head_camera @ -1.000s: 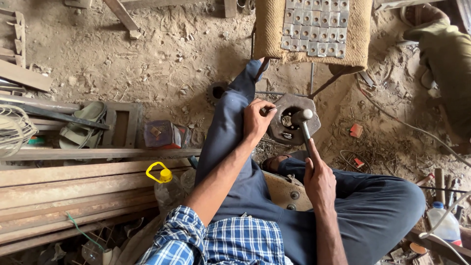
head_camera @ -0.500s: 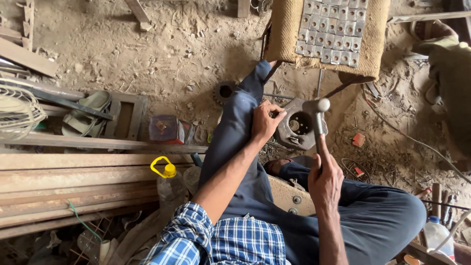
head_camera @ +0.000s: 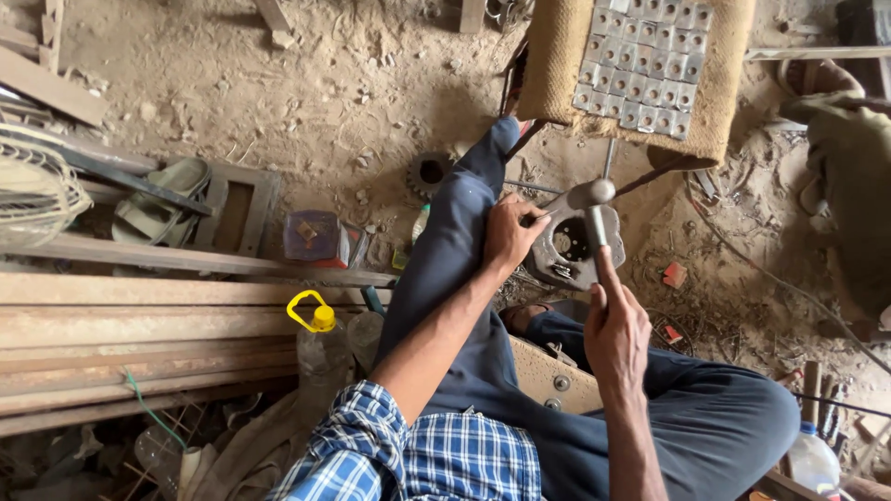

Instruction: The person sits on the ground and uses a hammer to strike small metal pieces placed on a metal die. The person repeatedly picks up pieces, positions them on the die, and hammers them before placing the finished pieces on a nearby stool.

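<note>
Right hand (head_camera: 617, 329) gripping hammer (head_camera: 594, 218) — raised higher than before, left hand (head_camera: 509, 234) still clasping metal housing (head_camera: 574, 246)

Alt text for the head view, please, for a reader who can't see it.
Seated on a dirt floor, a person grips a hammer in the right hand above a round metal part steadied by the left hand. Wooden planks and a yellow-capped bottle lie alongside.

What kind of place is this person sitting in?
Probably a rough metal workshop on a dirt floor. The right hand grips a hammer over a round metal part, and long rusty metal bars lie alongside.
</note>
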